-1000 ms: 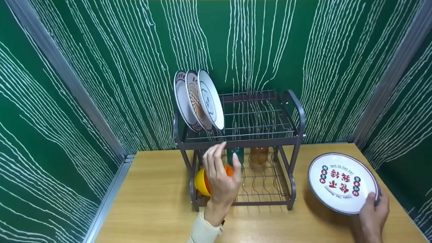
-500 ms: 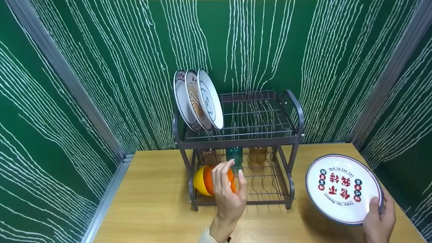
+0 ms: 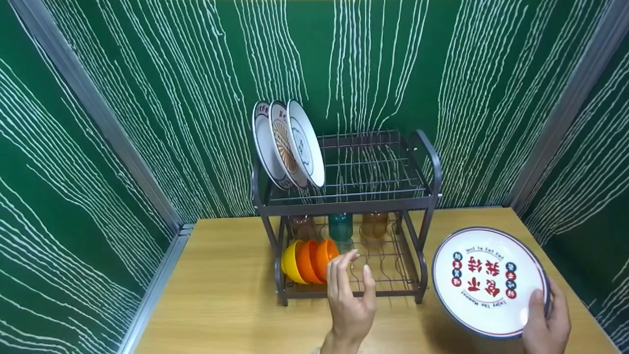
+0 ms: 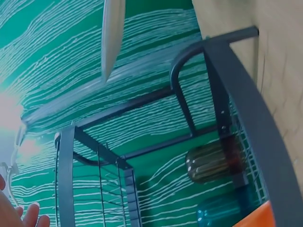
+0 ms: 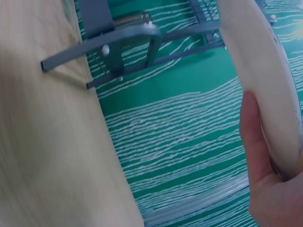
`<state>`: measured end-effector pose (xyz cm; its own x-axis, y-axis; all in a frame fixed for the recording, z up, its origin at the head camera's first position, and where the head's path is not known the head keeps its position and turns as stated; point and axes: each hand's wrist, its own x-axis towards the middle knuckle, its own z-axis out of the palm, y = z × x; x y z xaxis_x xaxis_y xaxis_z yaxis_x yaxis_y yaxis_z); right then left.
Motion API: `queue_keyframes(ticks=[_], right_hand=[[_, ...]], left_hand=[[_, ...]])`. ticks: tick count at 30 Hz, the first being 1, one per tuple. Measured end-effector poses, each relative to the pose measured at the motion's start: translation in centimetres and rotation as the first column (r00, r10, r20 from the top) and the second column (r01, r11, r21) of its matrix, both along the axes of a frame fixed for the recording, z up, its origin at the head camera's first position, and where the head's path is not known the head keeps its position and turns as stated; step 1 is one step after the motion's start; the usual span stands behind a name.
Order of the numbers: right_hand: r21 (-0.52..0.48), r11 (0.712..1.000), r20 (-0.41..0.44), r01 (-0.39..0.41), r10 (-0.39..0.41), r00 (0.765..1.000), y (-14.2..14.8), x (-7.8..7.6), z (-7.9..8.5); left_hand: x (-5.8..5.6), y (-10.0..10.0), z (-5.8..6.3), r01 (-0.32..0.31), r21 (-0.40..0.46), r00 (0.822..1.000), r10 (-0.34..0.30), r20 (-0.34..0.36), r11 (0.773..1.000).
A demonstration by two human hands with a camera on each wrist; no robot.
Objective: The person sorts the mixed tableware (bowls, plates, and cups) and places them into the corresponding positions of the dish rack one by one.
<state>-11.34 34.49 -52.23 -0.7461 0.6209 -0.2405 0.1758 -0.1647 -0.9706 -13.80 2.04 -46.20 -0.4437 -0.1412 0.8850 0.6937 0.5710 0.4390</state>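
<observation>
My right hand (image 3: pixel 548 314) pinches a white plate (image 3: pixel 484 290) by its lower right edge, thumb on the printed face. The plate has a dark blue rim and red characters, tilted toward the head camera above the table; the right wrist view shows its pale underside (image 5: pixel 265 80). My left hand (image 3: pixel 350 300), fingers loosely bent and holding nothing, is in front of the lower tier of a dark dish rack (image 3: pixel 349 206). Close to its fingertips are an orange bowl (image 3: pixel 327 253), another orange bowl (image 3: pixel 307 260) and a yellow bowl (image 3: pixel 291 265), nested on their sides.
Three plates (image 3: pixel 307 142) stand upright at the left of the rack's upper tier. Behind the bowls are a brown glass (image 3: pixel 303 227), a teal glass (image 3: pixel 340 226) and an amber glass (image 3: pixel 374 225). Green patterned walls (image 3: pixel 196 98) enclose the wooden table (image 3: pixel 211 295).
My left hand has drawn down and to the right, away from the bowls, which now show fully. The right hand has brought the plate slightly left and lower, nearer the camera.
</observation>
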Motion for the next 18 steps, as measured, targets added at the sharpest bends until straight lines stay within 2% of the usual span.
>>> queue_keyframes(ticks=[8, 15, 18], right_hand=[[0.044, 0.999, 0.015, -0.009, 0.008, 1.000, -1.9, 1.0, 1.3], [0.044, 0.999, 0.011, -0.018, 0.017, 1.000, -3.8, 1.5, 2.1], [0.047, 0.999, -0.001, -0.024, 0.024, 1.000, -4.6, 1.8, 2.2]], left_hand=[[0.8, 1.0, -1.2, 0.018, 0.022, 0.999, -0.019, 0.047, 1.000], [1.4, 1.9, -2.1, 0.027, 0.053, 0.983, -0.036, 0.183, 0.998], [1.5, 2.2, -2.5, 0.031, 0.072, 0.975, -0.046, 0.215, 0.997]])
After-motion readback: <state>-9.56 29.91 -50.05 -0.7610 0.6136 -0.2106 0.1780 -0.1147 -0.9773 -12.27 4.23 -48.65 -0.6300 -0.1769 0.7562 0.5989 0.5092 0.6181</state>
